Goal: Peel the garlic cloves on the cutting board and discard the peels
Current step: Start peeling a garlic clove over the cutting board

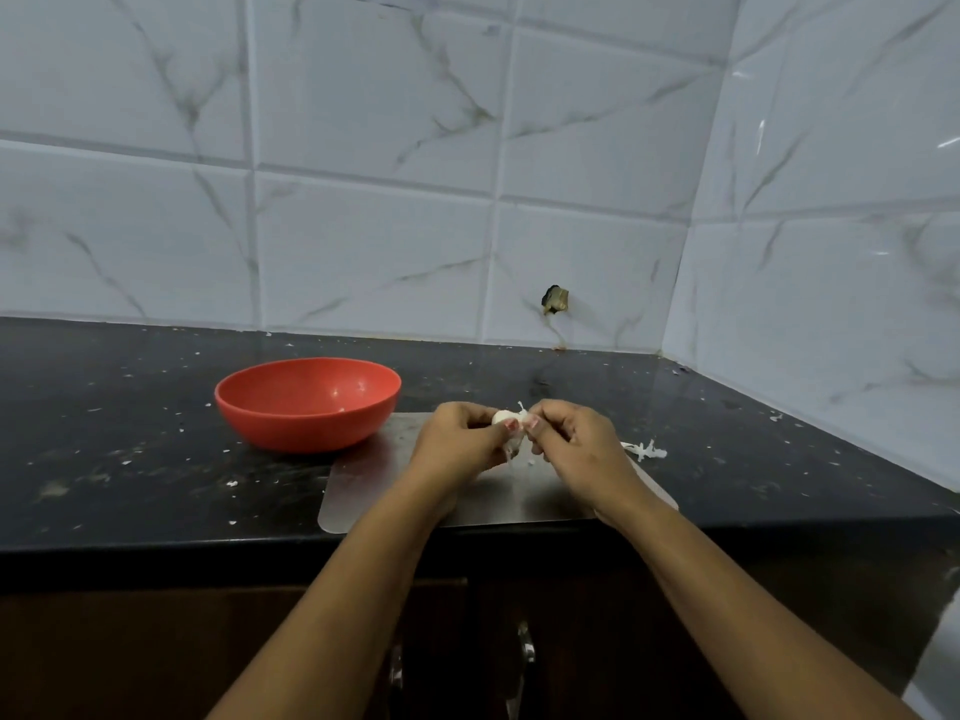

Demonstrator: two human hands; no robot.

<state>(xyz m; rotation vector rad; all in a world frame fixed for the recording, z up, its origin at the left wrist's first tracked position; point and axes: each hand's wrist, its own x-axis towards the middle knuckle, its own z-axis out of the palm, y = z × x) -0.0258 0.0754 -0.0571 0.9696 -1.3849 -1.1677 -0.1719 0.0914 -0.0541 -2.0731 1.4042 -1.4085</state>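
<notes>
A pale garlic clove (502, 418) is held above the grey cutting board (374, 485). My left hand (457, 439) pinches it from the left. My right hand (576, 439) pinches a strip of white peel (521, 409) that sticks up from the clove's right side. Thin shreds of peel hang below the clove between my hands. A small heap of loose white peels (647, 450) lies at the board's right edge, just beyond my right hand.
A red bowl (307, 402) stands on the black counter (130, 459), touching the board's far left corner. White tiled walls close the back and the right side. Small peel scraps dot the counter. Dark cabinet doors with metal handles (524, 649) sit below the counter edge.
</notes>
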